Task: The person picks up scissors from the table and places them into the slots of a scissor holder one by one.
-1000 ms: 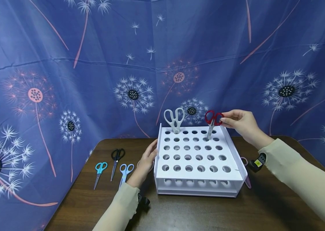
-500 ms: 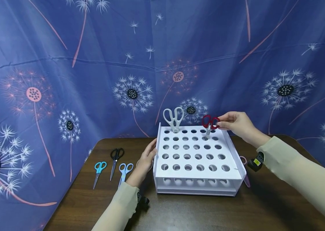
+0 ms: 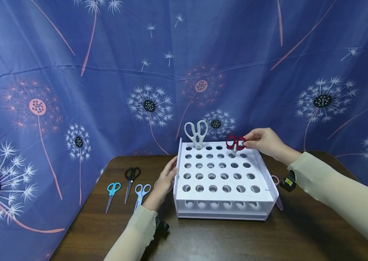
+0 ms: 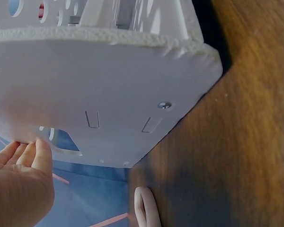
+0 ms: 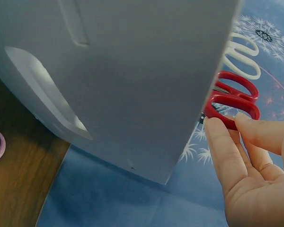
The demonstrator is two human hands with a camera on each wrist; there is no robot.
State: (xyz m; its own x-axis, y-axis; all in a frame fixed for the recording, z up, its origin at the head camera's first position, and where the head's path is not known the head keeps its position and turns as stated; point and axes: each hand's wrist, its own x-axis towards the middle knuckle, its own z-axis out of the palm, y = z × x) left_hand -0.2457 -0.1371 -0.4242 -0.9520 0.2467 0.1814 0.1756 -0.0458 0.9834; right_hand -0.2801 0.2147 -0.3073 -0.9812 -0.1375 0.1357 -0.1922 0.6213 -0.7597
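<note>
A white rack point(image 3: 226, 183) with rows of round holes stands on the table. My right hand point(image 3: 265, 141) pinches one handle loop of the red scissors point(image 3: 231, 141) between thumb and fingers. Those scissors point blades down, and the lower blades are hidden in a hole near the rack's back right. White scissors point(image 3: 196, 136) stand upright in a back-row hole further left. My left hand point(image 3: 167, 177) touches the rack's left side panel point(image 4: 118, 75), with its fingertips point(image 4: 27, 147) beside the handle cutout in the left wrist view.
On the brown table point(image 3: 203, 239), left of the rack, lie turquoise scissors point(image 3: 112, 192), black scissors point(image 3: 130, 181) and light blue scissors point(image 3: 141, 194). Pink scissors point(image 3: 279, 203) lie partly hidden right of the rack. A patterned blue cloth point(image 3: 112, 108) hangs behind.
My right hand has lowered the red scissors and shifted slightly left; their blades have sunk deeper into the hole. My left hand has stayed at the rack's side.
</note>
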